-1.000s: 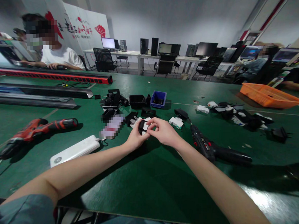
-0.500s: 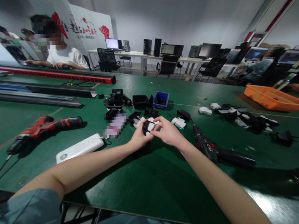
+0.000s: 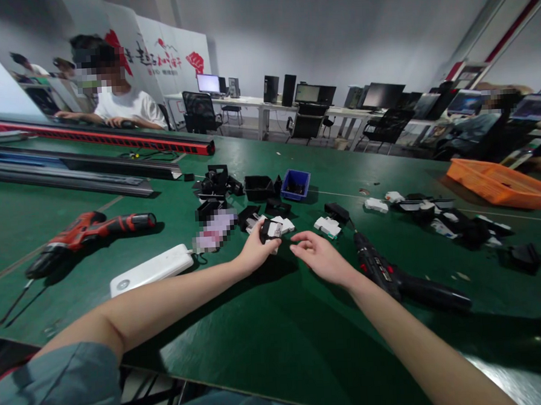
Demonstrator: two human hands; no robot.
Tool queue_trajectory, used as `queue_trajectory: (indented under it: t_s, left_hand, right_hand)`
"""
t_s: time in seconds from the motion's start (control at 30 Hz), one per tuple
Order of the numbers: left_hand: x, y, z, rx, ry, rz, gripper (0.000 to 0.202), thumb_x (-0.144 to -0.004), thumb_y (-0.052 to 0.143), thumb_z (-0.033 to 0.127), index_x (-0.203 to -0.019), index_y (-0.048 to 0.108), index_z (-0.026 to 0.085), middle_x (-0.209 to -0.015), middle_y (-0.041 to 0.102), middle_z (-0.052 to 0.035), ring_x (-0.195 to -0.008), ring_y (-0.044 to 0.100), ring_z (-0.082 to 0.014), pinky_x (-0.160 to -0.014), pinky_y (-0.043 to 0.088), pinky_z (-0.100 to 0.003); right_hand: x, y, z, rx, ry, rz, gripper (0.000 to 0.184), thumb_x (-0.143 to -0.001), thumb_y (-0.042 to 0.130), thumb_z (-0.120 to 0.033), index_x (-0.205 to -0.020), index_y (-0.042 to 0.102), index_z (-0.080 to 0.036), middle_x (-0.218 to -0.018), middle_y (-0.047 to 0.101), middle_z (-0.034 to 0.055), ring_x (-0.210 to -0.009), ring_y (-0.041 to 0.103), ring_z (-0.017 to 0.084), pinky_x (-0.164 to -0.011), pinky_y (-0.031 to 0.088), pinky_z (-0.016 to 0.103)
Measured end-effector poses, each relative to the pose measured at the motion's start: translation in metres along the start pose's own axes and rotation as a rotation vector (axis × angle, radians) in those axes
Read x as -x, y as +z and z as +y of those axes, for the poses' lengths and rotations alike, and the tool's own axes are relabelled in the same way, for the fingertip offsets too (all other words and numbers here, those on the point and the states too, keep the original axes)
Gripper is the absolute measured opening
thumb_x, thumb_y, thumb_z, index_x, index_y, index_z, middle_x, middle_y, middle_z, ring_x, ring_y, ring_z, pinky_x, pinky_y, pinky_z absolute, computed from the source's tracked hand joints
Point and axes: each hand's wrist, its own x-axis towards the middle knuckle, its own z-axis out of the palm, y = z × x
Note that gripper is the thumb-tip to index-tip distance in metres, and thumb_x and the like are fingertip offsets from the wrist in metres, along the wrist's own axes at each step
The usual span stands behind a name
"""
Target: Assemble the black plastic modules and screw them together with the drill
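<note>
My left hand (image 3: 255, 250) is closed on a small black-and-white plastic part (image 3: 271, 230), held over the green table (image 3: 268, 323). To its right, my right hand (image 3: 318, 255) is apart from that part, fingers loosely bent and spread, with nothing visible in them. White plastic pieces (image 3: 286, 224) lie just behind the held part. Another white piece (image 3: 327, 227) rests beyond my right hand, beside a black piece (image 3: 337, 212). The black power screwdriver (image 3: 377, 263) lies to the right of my right hand, its bit pointing away.
A red-and-black power screwdriver (image 3: 86, 233) and a white power bank (image 3: 151, 270) lie on the left. Behind are black parts (image 3: 217, 184), a black bin (image 3: 258, 187) and a blue bin (image 3: 295, 184). An orange basket (image 3: 500, 181) stands far right. A person (image 3: 120, 101) sits across the table.
My right hand has let go of the black-and-white part and moved right, its fingers opening. My left hand still holds the part. The view has shifted slightly.
</note>
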Motion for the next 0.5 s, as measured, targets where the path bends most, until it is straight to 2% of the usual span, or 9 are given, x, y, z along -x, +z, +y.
queue_trajectory:
  t_s: [0.07,0.13,0.17,0.23,0.3,0.33,0.4,0.5]
  left_hand:
    - [0.002,-0.001,0.004,0.042,-0.099,0.016,0.053,-0.073,0.066,0.029,-0.122,0.047,0.019,-0.104,0.063,-0.0067,-0.081,0.063,-0.0186,-0.066,0.051,-0.03]
    - [0.004,-0.003,0.008,0.124,-0.185,-0.005,0.049,-0.076,0.062,0.032,-0.12,0.047,0.02,-0.089,0.063,-0.0037,-0.063,0.06,-0.0151,-0.048,0.043,-0.024]
    - [0.004,-0.004,0.009,0.179,-0.209,-0.02,0.046,-0.076,0.061,0.032,-0.119,0.047,0.02,-0.084,0.063,-0.0026,-0.058,0.059,-0.0145,-0.042,0.039,-0.021]
    - [0.006,-0.005,0.013,0.307,-0.227,-0.042,0.044,-0.075,0.06,0.031,-0.115,0.047,0.02,-0.079,0.063,-0.0025,-0.057,0.06,-0.0153,-0.039,0.036,-0.02]
    - [0.006,-0.005,0.016,0.462,-0.302,-0.06,0.042,-0.075,0.059,0.033,-0.112,0.05,0.018,-0.08,0.065,-0.0045,-0.06,0.063,-0.0167,-0.038,0.037,-0.02]
    - [0.006,-0.004,0.017,0.543,-0.372,-0.069,0.041,-0.075,0.058,0.035,-0.111,0.052,0.017,-0.081,0.066,-0.0057,-0.061,0.064,-0.0174,-0.037,0.038,-0.02]
    - [0.006,-0.003,0.019,0.68,-0.53,-0.101,0.04,-0.076,0.056,0.037,-0.109,0.055,0.016,-0.083,0.067,-0.0082,-0.064,0.065,-0.0189,-0.037,0.038,-0.019]
    - [0.005,-0.003,0.021,0.791,-0.643,-0.201,0.041,-0.075,0.056,0.035,-0.111,0.058,0.015,-0.088,0.068,-0.0109,-0.071,0.068,-0.0213,-0.039,0.04,-0.019]
  right_hand:
    - [0.022,-0.032,0.0,0.377,-0.152,0.102,0.032,-0.087,0.056,-0.038,-0.114,0.057,-0.021,-0.092,0.064,0.0062,-0.067,0.058,0.017,-0.06,0.047,0.032]
    - [0.045,-0.076,0.009,0.723,-0.226,0.219,0.03,-0.087,0.051,-0.033,-0.114,0.06,-0.022,-0.109,0.065,0.0103,-0.095,0.062,0.027,-0.083,0.048,0.042]
    - [0.056,-0.1,0.018,0.821,-0.194,0.269,0.03,-0.087,0.049,-0.031,-0.111,0.061,-0.021,-0.111,0.066,0.0116,-0.102,0.061,0.029,-0.09,0.046,0.045]
    - [0.078,-0.144,0.042,0.859,-0.013,0.308,0.036,-0.084,0.046,-0.028,-0.116,0.059,-0.018,-0.115,0.065,0.0142,-0.106,0.062,0.03,-0.093,0.048,0.045]
    - [0.096,-0.176,0.068,0.88,0.165,0.212,0.042,-0.079,0.052,-0.033,-0.117,0.06,-0.018,-0.119,0.065,0.0153,-0.11,0.062,0.034,-0.094,0.049,0.046]
    - [0.103,-0.185,0.079,0.889,0.242,0.137,0.047,-0.076,0.056,-0.036,-0.119,0.059,-0.018,-0.119,0.066,0.0157,-0.109,0.062,0.035,-0.093,0.049,0.048]
    - [0.112,-0.19,0.094,0.878,0.325,0.02,0.058,-0.073,0.06,-0.041,-0.127,0.055,-0.019,-0.122,0.065,0.015,-0.11,0.062,0.035,-0.092,0.05,0.045]
    - [0.112,-0.176,0.095,0.899,0.333,0.012,0.068,-0.071,0.06,-0.039,-0.133,0.05,-0.015,-0.127,0.062,0.0167,-0.114,0.061,0.035,-0.094,0.049,0.044]
